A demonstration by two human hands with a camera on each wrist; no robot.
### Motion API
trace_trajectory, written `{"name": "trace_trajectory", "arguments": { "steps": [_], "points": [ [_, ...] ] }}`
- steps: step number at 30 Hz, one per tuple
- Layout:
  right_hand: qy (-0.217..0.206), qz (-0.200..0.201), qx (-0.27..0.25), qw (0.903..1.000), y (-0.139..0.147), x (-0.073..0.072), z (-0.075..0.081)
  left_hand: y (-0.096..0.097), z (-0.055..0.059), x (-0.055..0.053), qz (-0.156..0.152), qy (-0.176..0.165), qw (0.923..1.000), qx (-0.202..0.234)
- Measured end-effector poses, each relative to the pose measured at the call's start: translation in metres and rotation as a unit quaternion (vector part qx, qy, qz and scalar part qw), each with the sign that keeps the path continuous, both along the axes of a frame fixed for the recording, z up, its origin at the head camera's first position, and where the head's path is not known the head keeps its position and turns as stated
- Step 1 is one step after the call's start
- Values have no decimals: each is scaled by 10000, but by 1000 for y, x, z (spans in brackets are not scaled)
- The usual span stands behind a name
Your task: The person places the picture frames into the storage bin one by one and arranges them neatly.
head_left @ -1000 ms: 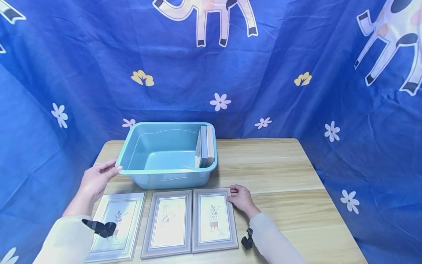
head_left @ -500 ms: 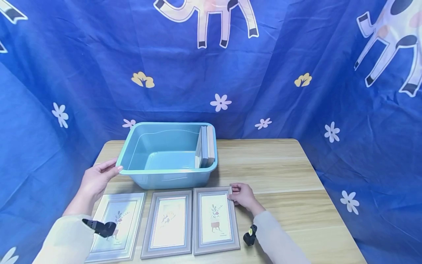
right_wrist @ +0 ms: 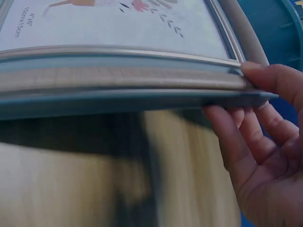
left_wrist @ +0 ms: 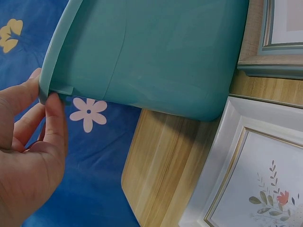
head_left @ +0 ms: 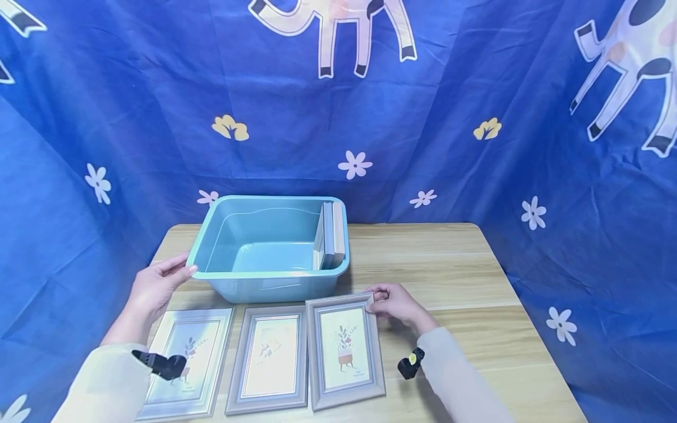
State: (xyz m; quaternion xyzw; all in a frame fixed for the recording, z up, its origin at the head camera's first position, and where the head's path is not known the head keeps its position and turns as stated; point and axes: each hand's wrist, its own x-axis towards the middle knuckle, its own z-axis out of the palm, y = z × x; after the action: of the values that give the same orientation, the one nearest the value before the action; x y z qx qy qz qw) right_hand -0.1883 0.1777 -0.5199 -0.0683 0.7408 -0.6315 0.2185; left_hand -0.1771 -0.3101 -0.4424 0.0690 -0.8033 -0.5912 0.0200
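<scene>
My right hand (head_left: 398, 305) pinches the upper right corner of a wood-toned picture frame (head_left: 313, 352) with a potted-plant print. In the right wrist view, the thumb lies on the face of this picture frame (right_wrist: 118, 78) and the fingers are beneath, its near edge raised above the table. My left hand (head_left: 156, 291) grips the front left corner of the blue plastic basin (head_left: 270, 288); in the left wrist view its thumb and fingers pinch the basin's rim (left_wrist: 49, 66). Inside the basin, upright picture frames (head_left: 329, 235) lean against the right wall.
A second picture frame (head_left: 235, 364) lies flat left of the held one. Farther left is a white picture frame (head_left: 219, 352), partly covered by my left forearm. All stand on a wooden table (head_left: 449, 276), with a blue patterned cloth (head_left: 285, 141) hanging behind and at both sides.
The picture frame in my right hand has gone from lying flat to tilted, its upper right corner lifted and turned slightly. My left hand and the basin have stayed in place.
</scene>
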Motion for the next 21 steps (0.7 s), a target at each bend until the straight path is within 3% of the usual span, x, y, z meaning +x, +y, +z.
{"name": "trace_trajectory", "arguments": {
  "steps": [5, 16, 21],
  "points": [
    [-34, 34, -32, 10000, 3, -1, 11, 0, 0, 0, 2, 21, 10000, -39],
    [304, 306, -51, 9991, 4, 0, 31, -1, -4, -1, 51, 19, 9999, -113],
    [541, 644, -151, 9963, 5, -1, 38, 0, -3, -1, 39, 18, 9999, -92]
  ]
}}
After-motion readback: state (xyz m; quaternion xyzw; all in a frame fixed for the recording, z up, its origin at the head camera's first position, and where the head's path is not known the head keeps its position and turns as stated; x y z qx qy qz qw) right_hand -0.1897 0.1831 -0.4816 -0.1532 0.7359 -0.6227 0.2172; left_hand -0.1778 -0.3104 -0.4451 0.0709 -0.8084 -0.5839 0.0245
